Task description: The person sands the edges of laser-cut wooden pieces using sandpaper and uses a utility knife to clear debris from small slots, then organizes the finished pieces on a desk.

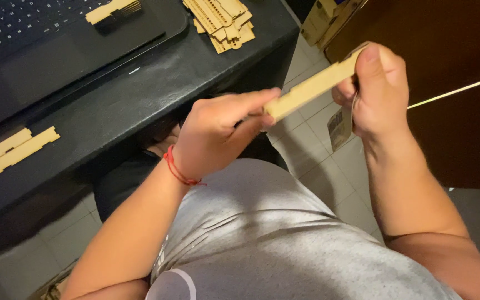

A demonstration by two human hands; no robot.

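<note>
Hands share one long pale wooden strip [312, 86] beside the black desk [156, 89]: left hand [218, 136] pinches its near end, right hand [376, 91] clamps the far end. Judging by that, one piece is in work; on the desk a stack of notched wooden pieces [222, 21] and a flat wooden pair [18, 150] lie untouched.

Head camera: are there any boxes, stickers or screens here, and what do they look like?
Cardboard box: top right, past the desk edge, tan with a blue patch.
Printed paper piece: under the right hand, small, brownish, rectangular.
Laptop: top left on the black desk, dark keyboard showing; screen out of view.
</note>
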